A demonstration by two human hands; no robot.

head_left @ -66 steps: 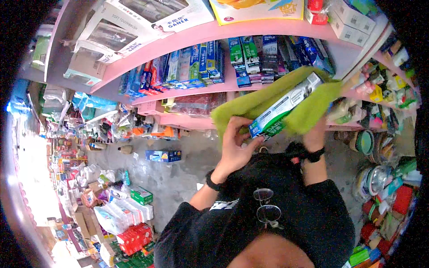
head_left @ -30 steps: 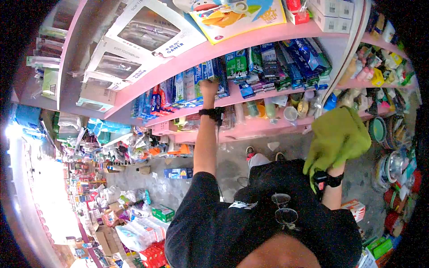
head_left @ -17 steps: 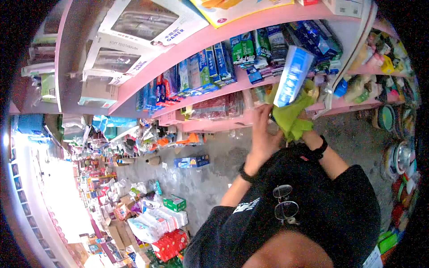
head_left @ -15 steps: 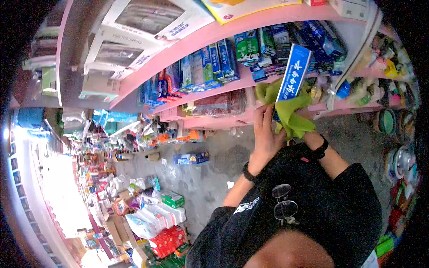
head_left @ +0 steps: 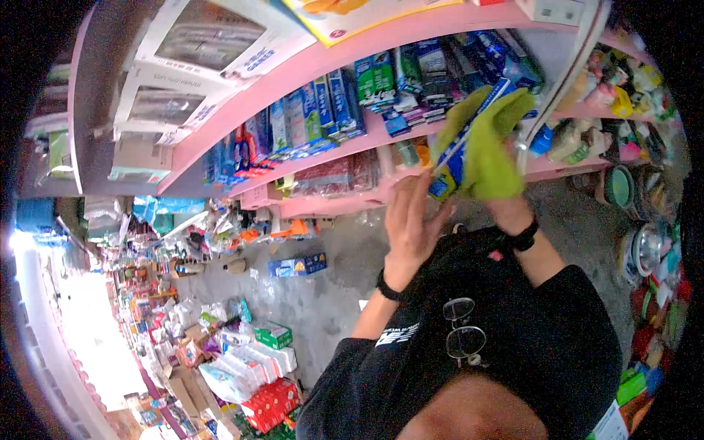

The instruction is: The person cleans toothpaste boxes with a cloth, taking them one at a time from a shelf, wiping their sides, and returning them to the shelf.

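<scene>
A long blue-and-white toothpaste box (head_left: 452,168) is tilted in front of the shelf, its narrow edge turned towards me. Round it is a lime-green cloth (head_left: 493,158), with one flap on either side of the box. My left hand (head_left: 412,224) is closed at the box's lower end, fingers along one side and thumb below. My right hand (head_left: 511,213) is bunched in the cloth at the box's other side; most of its fingers are hidden under the fabric. Behind them, more toothpaste boxes (head_left: 315,110) stand in a row on the pink shelf (head_left: 293,163).
Large white cartons (head_left: 165,95) sit on the upper left shelf. A pale post (head_left: 568,81) runs down at the right of the shelf. On the grey floor (head_left: 308,308) lie a blue box (head_left: 297,265) and piled packs (head_left: 249,370). Basins (head_left: 620,187) stand at the far right.
The toothpaste box has turned from showing its broad lettered face to its narrow edge. The cloth has been pulled higher along it by my right hand. The view has shifted slightly.
</scene>
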